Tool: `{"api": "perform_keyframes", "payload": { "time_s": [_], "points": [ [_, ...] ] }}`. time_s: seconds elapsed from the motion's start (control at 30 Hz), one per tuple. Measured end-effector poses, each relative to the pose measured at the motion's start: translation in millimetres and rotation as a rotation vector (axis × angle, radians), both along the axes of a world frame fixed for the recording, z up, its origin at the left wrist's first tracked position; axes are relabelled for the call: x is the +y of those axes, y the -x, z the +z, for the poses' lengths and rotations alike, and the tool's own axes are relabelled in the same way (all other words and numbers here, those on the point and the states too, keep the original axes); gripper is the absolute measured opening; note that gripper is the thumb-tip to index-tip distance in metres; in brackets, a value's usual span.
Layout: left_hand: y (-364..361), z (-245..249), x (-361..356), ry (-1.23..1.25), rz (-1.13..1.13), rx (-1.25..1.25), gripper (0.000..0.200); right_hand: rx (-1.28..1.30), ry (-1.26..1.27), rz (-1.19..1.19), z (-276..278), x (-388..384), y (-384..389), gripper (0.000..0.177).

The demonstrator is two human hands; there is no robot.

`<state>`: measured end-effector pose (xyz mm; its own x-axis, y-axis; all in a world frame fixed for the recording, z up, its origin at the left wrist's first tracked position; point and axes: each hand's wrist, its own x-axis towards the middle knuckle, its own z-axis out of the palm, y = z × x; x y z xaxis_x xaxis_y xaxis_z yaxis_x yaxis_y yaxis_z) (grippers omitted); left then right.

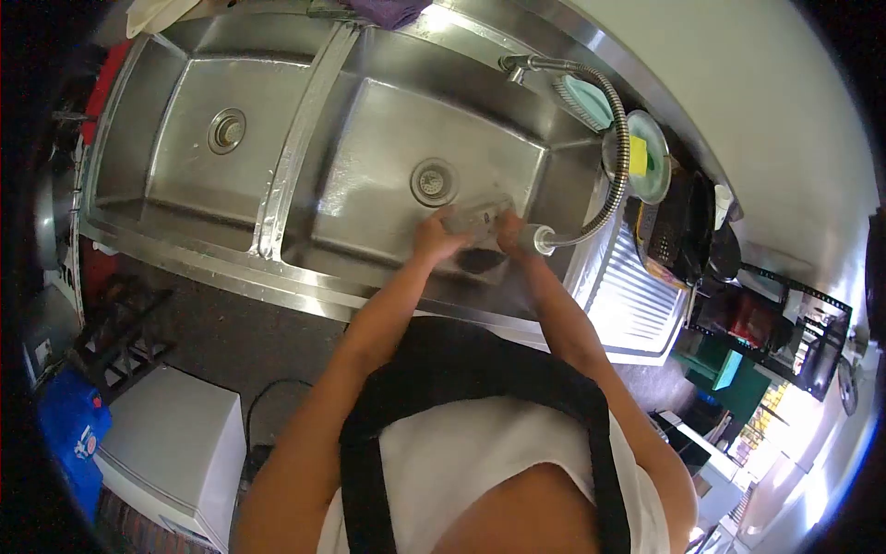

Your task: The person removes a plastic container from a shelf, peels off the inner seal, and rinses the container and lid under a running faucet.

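Over the right sink basin [378, 138], both hands hold a clear, see-through container [476, 218] lying on its side, like a glass or jar. My left hand [438, 238] grips its left end, with the thumb and fingers closed around it. At the other end, my right hand [508, 231] is wrapped on it. A dark oval patch [481, 260] shows just below the container, near the basin's front wall. The round drain [433, 182] lies up and left of the hands. Close to my right wrist hangs the white end of a spray hose [544, 240].
A metal flexible hose [620, 138] arches over the basin's right side. Beyond it stand plates [657, 175] with a yellow sponge [638, 156] and a turquoise dish [589, 102]. A second basin [185, 171] lies left, a ridged drainboard [637, 300] right. A purple cloth [388, 9] rests at the back.
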<state>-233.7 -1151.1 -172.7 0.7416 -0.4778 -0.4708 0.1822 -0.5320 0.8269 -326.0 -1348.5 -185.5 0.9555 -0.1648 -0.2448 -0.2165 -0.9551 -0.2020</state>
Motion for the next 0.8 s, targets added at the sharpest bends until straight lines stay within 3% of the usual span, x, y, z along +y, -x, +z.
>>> {"api": "perform_keyframes", "payload": {
  "time_s": [0.07, 0.13, 0.17, 0.23, 0.27, 0.33, 0.37, 0.5, 0.57, 0.63, 0.67, 0.73, 0.77, 0.8],
  "points": [
    [1, 0, -2, -0.027, -0.012, 0.095, 0.08, 0.055, -0.068, -0.049, -6, -4, 10, 0.025],
    [4, -3, -6, -0.033, -0.003, 0.106, 0.079, 0.24, 0.112, 0.179, -22, -4, 22, 0.027],
    [3, -4, -6, -0.046, 0.006, 0.112, 0.079, 0.24, 0.112, 0.179, -26, -1, 26, 0.027],
    [2, -5, -4, -0.045, -0.034, 0.103, 0.081, -0.218, -0.129, 0.034, -33, 9, 32, 0.036],
    [0, -4, -2, -0.043, -0.072, 0.094, 0.084, -0.218, -0.13, 0.033, -20, 15, 22, 0.036],
    [3, -1, -4, -0.113, -0.078, 0.111, 0.085, 0.494, -0.221, -0.124, -2, 17, 8, 0.049],
    [4, 0, -6, -0.181, -0.081, 0.124, 0.087, 0.496, -0.221, -0.123, 2, 18, 7, 0.049],
    [2, -5, -7, -0.219, -0.143, 0.27, 0.098, 0.387, -0.113, -0.043, 7, 27, 22, 0.057],
    [6, -6, -11, -0.197, -0.211, 0.135, 0.099, 0.364, -0.086, -0.034, -17, 16, 38, 0.059],
    [9, -7, -13, -0.168, -0.24, 0.111, 0.097, -0.288, -0.249, 0.149, -79, -9, 69, 0.057],
    [11, -9, -13, -0.141, -0.263, 0.088, 0.094, -0.287, -0.252, 0.148, -55, -2, 57, 0.057],
    [10, -13, -12, -0.125, -0.255, 0.124, 0.09, 0.655, -0.217, -0.141, 23, 22, 12, 0.058],
    [13, -14, -11, -0.107, -0.252, 0.163, 0.085, 0.662, -0.221, -0.142, 12, 25, 18, 0.058],
    [15, -13, -12, -0.108, -0.253, 0.166, 0.085, 0.581, -0.335, -0.324, 1, 27, 20, 0.055]
  ]
}}
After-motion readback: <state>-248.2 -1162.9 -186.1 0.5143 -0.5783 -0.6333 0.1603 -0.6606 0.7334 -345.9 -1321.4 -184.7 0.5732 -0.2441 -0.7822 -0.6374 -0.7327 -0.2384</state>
